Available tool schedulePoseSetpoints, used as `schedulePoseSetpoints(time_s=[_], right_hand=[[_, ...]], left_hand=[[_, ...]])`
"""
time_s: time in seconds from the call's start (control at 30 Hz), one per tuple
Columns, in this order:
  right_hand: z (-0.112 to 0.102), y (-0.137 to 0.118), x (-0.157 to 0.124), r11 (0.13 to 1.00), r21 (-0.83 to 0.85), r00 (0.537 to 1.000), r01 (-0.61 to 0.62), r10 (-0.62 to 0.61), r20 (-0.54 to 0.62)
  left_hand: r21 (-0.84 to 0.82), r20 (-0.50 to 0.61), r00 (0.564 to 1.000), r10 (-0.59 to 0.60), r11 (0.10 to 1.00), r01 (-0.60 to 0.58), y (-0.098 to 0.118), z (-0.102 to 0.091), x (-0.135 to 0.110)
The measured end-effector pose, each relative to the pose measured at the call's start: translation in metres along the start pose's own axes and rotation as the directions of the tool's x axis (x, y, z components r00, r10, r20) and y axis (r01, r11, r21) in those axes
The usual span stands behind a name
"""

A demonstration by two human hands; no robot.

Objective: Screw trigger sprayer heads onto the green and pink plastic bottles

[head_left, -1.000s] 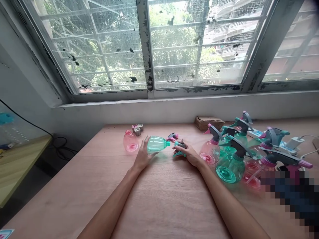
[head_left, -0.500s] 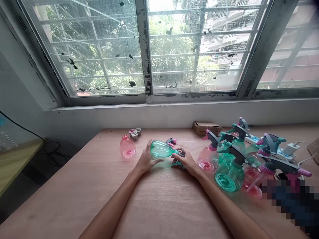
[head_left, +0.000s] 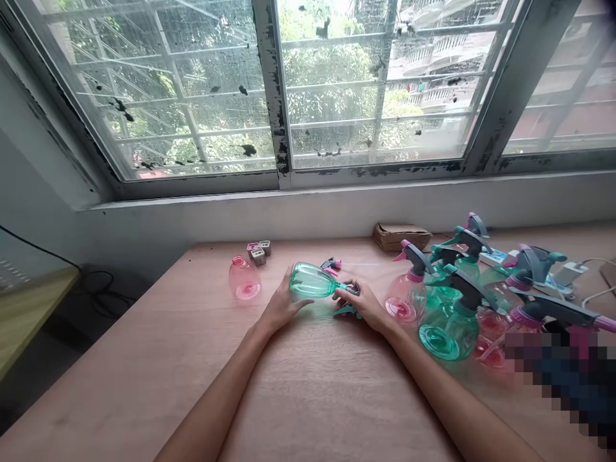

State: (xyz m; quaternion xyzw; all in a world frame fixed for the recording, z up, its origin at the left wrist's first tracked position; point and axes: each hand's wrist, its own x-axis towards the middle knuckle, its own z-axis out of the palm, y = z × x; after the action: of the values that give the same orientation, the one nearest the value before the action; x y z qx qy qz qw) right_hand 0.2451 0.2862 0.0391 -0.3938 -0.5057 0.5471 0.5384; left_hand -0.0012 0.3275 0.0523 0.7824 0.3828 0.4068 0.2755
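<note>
A clear green bottle point(head_left: 312, 281) lies on its side in the air just above the table, its neck toward the right. My left hand point(head_left: 279, 307) is closed round its base end, thumb along the underside. At the neck, my right hand point(head_left: 362, 305) grips a grey and teal spray head point(head_left: 347, 310), partly hidden by the fingers. Whether the head is fully seated on the neck I cannot tell. Just behind the bottle lies a loose grey and pink spray head point(head_left: 331, 265). Left of my left hand stands a pink bottle point(head_left: 244, 280) without a head.
Several green and pink spray bottles point(head_left: 447, 330) with heads on crowd the right side. Behind them are a power strip point(head_left: 495, 257) and a white plug adapter point(head_left: 570, 274). A cardboard box point(head_left: 402, 237) and small grey caps point(head_left: 258, 256) sit near the wall.
The view has tilted slightly downward. Both hands keep their hold on the green bottle and spray head, with only a slight shift of the right fingers at the neck.
</note>
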Motion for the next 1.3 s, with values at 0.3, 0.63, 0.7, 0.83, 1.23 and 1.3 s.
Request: schedulePoseSetpoints(time_s=[0.3, 0.63, 0.7, 0.83, 1.23, 1.3], right_hand=[[-0.006, 0.003, 0.002, 0.999, 0.016, 0.999, 0.031, -0.031, 0.041], [-0.006, 0.003, 0.002, 0.997, -0.049, 0.994, 0.055, -0.050, 0.094], [-0.006, 0.002, 0.002, 0.997, -0.050, 0.994, 0.058, -0.054, 0.091], [-0.007, 0.000, 0.000, 0.997, -0.050, 0.995, 0.059, -0.054, 0.089], [-0.003, -0.004, -0.003, 0.998, -0.041, 0.994, 0.056, -0.052, 0.100], [-0.004, -0.002, -0.001, 0.998, -0.031, 0.996, 0.055, -0.052, 0.077]], left_hand=[[-0.096, 0.059, 0.998, -0.033, 0.995, 0.039, 0.012, -0.002, -0.002], [-0.152, 0.077, 0.995, -0.071, 0.985, 0.082, 0.014, -0.006, -0.002], [-0.158, 0.095, 0.992, -0.082, 0.983, 0.096, 0.015, -0.008, -0.001], [-0.153, 0.112, 0.989, -0.095, 0.982, 0.112, 0.014, -0.007, -0.002], [-0.122, 0.103, 0.990, -0.101, 0.986, 0.113, 0.017, -0.007, -0.003], [-0.115, 0.098, 0.990, -0.101, 0.987, 0.112, 0.015, -0.006, -0.003]])
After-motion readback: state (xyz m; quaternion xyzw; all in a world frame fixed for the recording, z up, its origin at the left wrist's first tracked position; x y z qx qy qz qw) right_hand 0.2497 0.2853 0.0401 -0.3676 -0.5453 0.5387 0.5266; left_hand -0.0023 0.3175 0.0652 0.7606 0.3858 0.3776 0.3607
